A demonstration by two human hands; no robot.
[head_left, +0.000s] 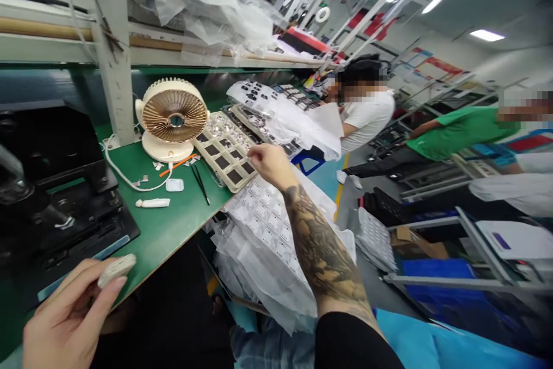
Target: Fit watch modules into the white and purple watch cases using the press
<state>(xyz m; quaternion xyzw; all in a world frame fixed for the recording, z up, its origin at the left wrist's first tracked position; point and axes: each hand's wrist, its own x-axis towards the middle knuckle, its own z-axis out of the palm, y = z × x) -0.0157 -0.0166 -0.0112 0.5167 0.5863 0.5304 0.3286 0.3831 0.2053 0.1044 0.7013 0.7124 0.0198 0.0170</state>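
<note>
Low on the left, my left hand (pixel 69 317) pinches a small whitish rounded piece (pixel 116 269) between thumb and fingers, just off the bench's front edge. My right hand (pixel 274 166) reaches out over the right side of a cream compartment tray (pixel 234 186), its fingertips pressed together. Whatever those fingertips hold, if anything, is too small to make out. Several tray cells carry small parts; others show a dark bottom. Black tweezers (pixel 200 183) lie on the green bench (pixel 173 225) left of the tray, near a white tube-like item (pixel 153 203) and a small white square part (pixel 174 185).
A cream desk fan (pixel 175 113) with a white cable stands behind the tweezers. At left is a black machine (pixel 56 173). Below my right forearm sit trays of white parts (pixel 263 205) with plastic sheeting (pixel 263 271). Co-workers are at the right, one seated along the bench (pixel 367 107).
</note>
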